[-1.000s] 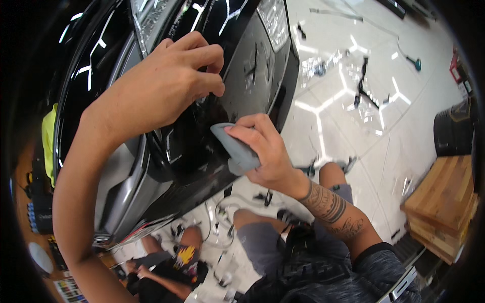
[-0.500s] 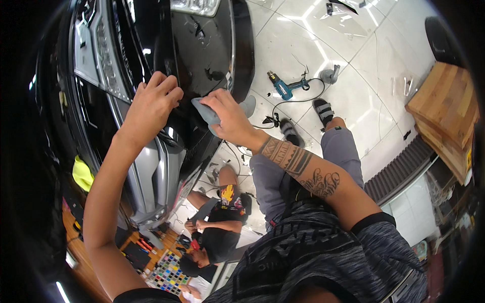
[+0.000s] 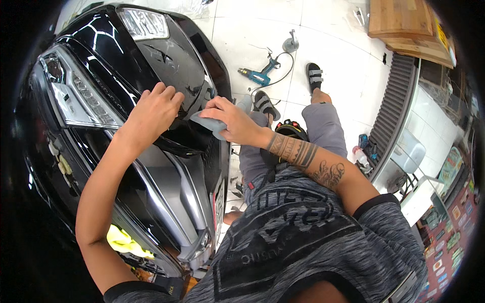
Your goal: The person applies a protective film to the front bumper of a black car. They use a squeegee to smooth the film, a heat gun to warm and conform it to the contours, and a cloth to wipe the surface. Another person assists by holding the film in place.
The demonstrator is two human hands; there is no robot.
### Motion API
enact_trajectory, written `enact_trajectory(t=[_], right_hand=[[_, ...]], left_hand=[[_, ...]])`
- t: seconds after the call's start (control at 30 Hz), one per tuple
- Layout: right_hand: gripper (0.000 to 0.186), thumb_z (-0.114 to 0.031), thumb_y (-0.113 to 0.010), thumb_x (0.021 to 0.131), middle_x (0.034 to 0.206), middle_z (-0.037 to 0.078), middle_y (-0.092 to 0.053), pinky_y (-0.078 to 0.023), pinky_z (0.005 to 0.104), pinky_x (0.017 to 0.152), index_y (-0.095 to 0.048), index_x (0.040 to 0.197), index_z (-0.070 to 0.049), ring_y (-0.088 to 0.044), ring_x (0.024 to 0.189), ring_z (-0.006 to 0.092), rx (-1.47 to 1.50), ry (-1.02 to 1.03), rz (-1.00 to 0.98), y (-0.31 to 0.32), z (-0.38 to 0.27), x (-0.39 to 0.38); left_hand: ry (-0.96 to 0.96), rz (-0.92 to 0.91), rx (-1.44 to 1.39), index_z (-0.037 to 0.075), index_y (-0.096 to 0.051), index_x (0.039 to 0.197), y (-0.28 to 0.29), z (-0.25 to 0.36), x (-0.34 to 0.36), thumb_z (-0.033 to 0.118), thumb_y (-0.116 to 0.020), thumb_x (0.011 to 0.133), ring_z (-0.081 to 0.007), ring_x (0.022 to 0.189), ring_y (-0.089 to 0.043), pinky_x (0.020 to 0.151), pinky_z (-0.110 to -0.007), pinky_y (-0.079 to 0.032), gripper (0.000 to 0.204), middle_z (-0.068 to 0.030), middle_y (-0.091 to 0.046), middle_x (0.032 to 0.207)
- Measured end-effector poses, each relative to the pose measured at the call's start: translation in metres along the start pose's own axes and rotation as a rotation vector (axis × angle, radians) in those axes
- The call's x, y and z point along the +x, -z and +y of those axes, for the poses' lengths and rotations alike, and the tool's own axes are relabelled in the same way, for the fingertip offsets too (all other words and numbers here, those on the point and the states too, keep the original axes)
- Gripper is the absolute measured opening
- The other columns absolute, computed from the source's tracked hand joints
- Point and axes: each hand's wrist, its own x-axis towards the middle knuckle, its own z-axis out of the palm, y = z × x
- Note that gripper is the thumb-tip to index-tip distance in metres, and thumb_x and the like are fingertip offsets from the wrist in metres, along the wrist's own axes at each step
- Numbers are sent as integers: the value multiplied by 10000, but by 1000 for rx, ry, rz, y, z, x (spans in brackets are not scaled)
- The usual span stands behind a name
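My left hand (image 3: 154,113) has its fingers curled at the edge of the glossy black car body panel (image 3: 103,55), just right of the long headlight (image 3: 91,101); what they grip, if anything, is hidden. Beside it, my right hand (image 3: 232,121) grips a soft grey cloth or pad (image 3: 204,121) against the lower dark panel. Above both hands that duller section (image 3: 159,58) bears dark scraps below a clear lamp (image 3: 141,22).
A teal heat gun (image 3: 257,76) with a cord and a grey round object (image 3: 290,44) lie on the tiled floor by my sandaled feet. Wooden boxes (image 3: 399,22), a dark grate (image 3: 391,91) and bottles are at right. A yellow cloth (image 3: 126,240) is low at left.
My view has swung, showing more of my body and the floor at right. My hands stay close together on the car; the co-worker seen below earlier is now mostly hidden.
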Motion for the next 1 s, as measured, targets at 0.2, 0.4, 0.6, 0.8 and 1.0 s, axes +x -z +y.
enact_trajectory(t=[0.2, 0.4, 0.6, 0.8, 1.0], right_hand=[[534, 60, -662, 614, 1082, 102, -533, -480, 382, 831, -613, 1102, -151, -532, 1005, 304, -127, 91, 46, -14, -24, -6], [503, 76, -640, 597, 1047, 78, -581, -486, 382, 820, -649, 1046, -153, -539, 1003, 291, -113, 93, 160, -19, -23, -3], [479, 81, -628, 599, 1005, 65, -592, -487, 378, 800, -657, 1021, -144, -546, 955, 288, -84, 72, 228, -23, -25, 7], [412, 65, -610, 627, 945, 62, -574, -477, 395, 775, -653, 995, -115, -537, 897, 290, -118, 8, 95, -14, -25, 21], [363, 45, -604, 666, 969, 67, -567, -448, 401, 833, -647, 991, -113, -529, 936, 294, -114, 29, -100, 12, -8, 46]], left_hand=[[-32, -104, -151, 13, -600, 794, 0, -7, 10, -21, -631, 732, -304, 889, -559, 804, -364, -463, 77, -127, -598, 850], [-8, -298, -413, -17, -630, 771, 2, -21, 22, -31, -628, 720, -312, 845, -600, 746, -369, -473, 52, -159, -626, 776], [1, -485, -603, -42, -645, 752, 12, -30, 41, 16, -651, 708, -289, 624, -615, 613, -362, -462, 73, -164, -619, 649], [10, -427, -601, -30, -648, 737, 11, -30, 41, -15, -634, 691, -302, 661, -627, 628, -365, -469, 51, -171, -623, 665], [-21, -174, -407, -12, -644, 812, 2, -24, 28, -16, -661, 711, -357, 788, -626, 719, -405, -480, 102, -183, -640, 764]])
